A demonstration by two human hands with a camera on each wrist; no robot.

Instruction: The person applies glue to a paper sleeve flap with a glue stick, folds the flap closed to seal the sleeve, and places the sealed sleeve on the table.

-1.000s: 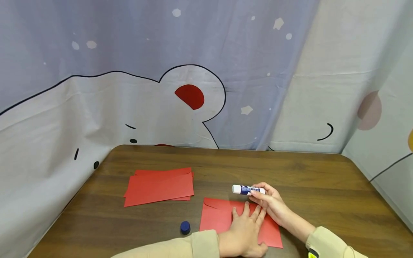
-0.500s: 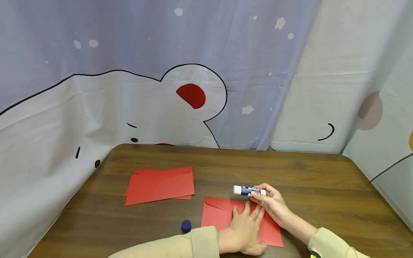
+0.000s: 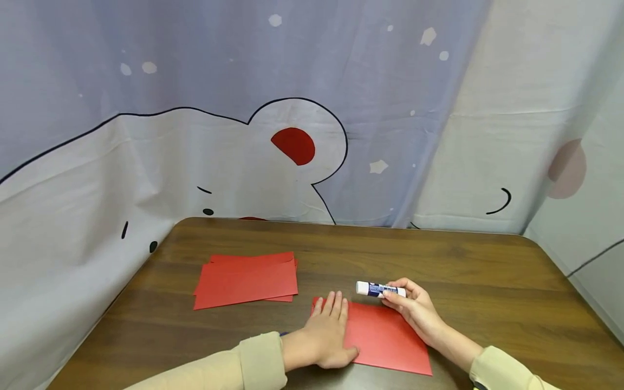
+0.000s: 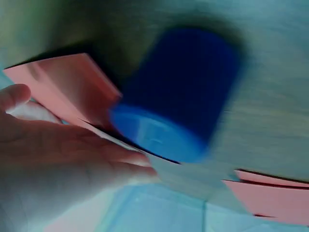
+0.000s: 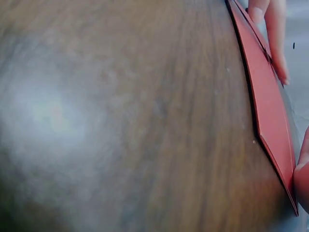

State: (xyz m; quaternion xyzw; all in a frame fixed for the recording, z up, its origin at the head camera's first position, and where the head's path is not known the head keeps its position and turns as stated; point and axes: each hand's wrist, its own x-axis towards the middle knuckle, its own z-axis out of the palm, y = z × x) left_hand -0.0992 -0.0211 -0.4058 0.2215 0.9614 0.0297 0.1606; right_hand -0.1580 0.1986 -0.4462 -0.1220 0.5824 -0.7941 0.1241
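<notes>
A red envelope (image 3: 387, 341) lies on the table, its left end under my left hand (image 3: 325, 337). That hand rests flat on the paper with straight fingers. My right hand (image 3: 420, 313) pinches a white and blue glue stick (image 3: 377, 289) just above the envelope's far edge, the stick lying roughly level. Its white end points left. A dark blue cap (image 4: 176, 92) looms large in the left wrist view, standing near the left wrist; the head view has it almost wholly behind the left arm. The right wrist view shows the envelope (image 5: 270, 108) edge-on, without the glue stick.
Several red envelopes (image 3: 246, 281) overlap in a loose pile at the left of the brown wooden table (image 3: 463, 265). Behind the table's far edge hangs a printed curtain (image 3: 234, 162).
My left hand has slid left across the envelope, from its middle to its left end, and its sleeve now covers the cap. The right hand keeps the glue stick in nearly the same place.
</notes>
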